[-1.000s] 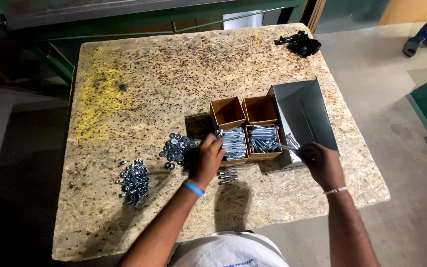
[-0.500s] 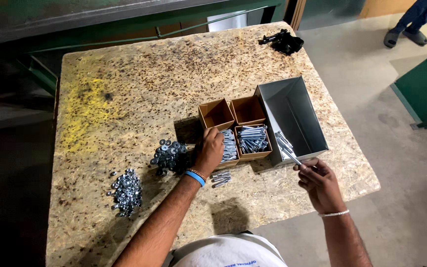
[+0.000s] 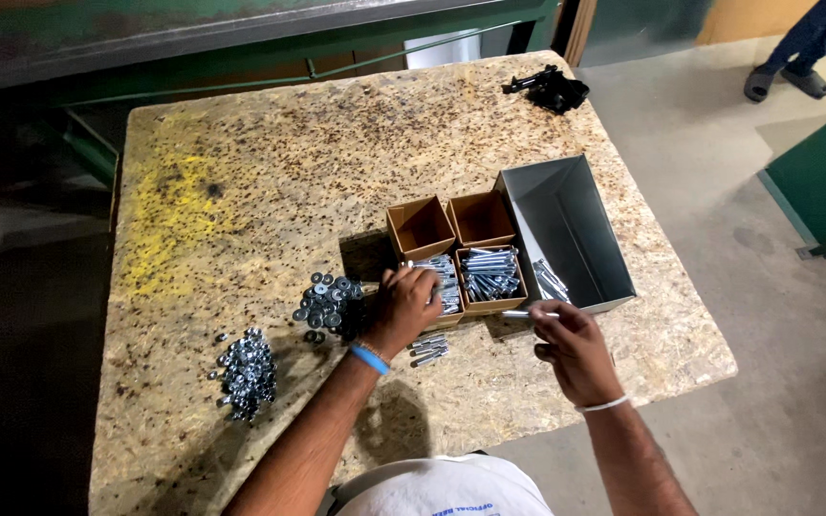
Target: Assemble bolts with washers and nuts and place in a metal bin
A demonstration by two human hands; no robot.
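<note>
Between hands — boxes of bolts (image 3: 489, 274); left hand (image 3: 403, 308) flat on box edge, right hand (image 3: 571, 346) pinching one bolt (image 3: 531, 313).

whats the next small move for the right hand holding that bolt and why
Probably carry the bolt in the right hand forward and lay it in the front cardboard box, which already holds bolts lying alike; the left hand rests on the neighbouring box.

Four small brown cardboard boxes (image 3: 456, 250) mid-table.
</note>
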